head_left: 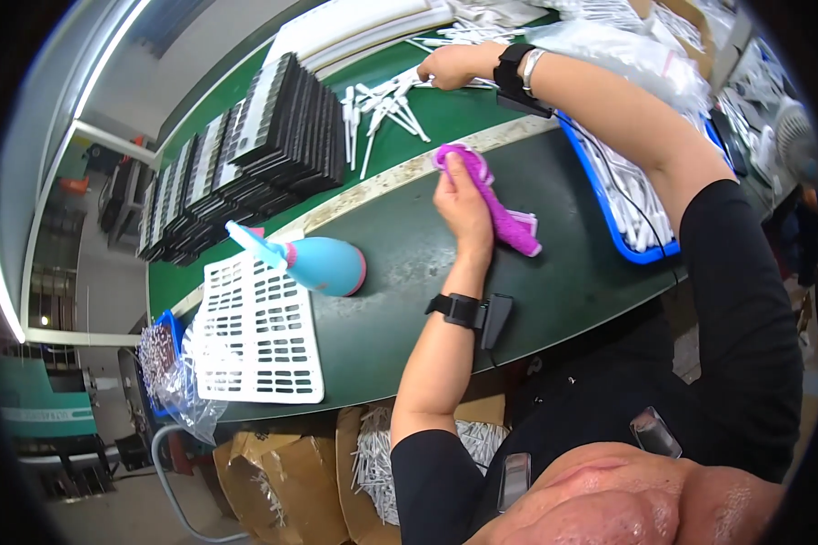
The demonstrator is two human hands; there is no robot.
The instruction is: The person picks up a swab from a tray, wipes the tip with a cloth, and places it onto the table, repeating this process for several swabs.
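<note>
My left hand [464, 207] is closed round a magenta cloth [504, 222], with the thumb pressed along it; the loose end hangs to the right over the dark green table. Farther off, my right hand [456, 66] reaches across to a loose pile of thin white plastic sticks [393, 106] on the green surface. Its fingers are drawn together at the pile's edge, and what they pinch, if anything, is too small to make out. A light blue spray bottle [327, 265] with a pink collar lies on its side to the left of my left hand.
Stacked black trays [291, 127] stand at the left back. A white slotted plastic panel [256, 341] lies at the near left. The blue basket [629, 255] at right holds many white sticks. Below the table are cardboard boxes [286, 486]. A pale raised strip [373, 184] crosses the table.
</note>
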